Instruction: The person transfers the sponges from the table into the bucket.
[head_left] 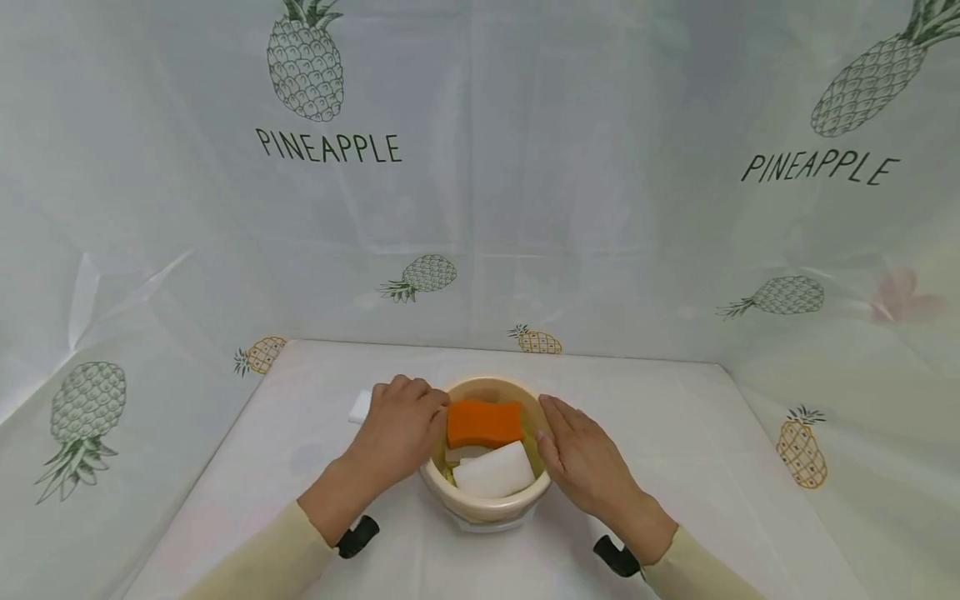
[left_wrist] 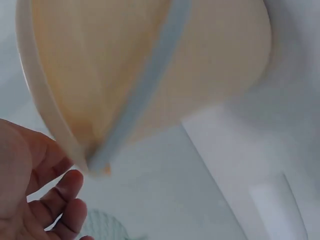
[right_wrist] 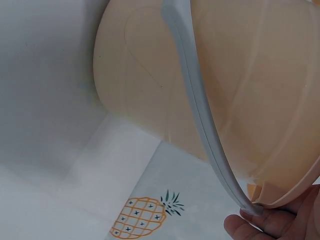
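A cream plastic bucket (head_left: 487,504) with a grey handle (right_wrist: 197,102) stands on the white table in front of me. The handle hangs down on the near side. Inside the bucket lie an orange sponge (head_left: 484,423) and a white block (head_left: 495,471) in front of it; other pale pieces beneath are partly covered. My left hand (head_left: 402,429) holds the left side of the rim, its fingers bent at the handle joint in the left wrist view. On the right side, my right hand (head_left: 588,458) grips the rim, thumb toward the inside and fingers outside under the handle joint.
A white piece (head_left: 361,407) lies on the table (head_left: 645,400) just behind my left hand, partly hidden by it. Pineapple-printed sheeting (head_left: 555,167) rises behind the table and along both sides. Black straps (head_left: 358,537) show at both wrists.
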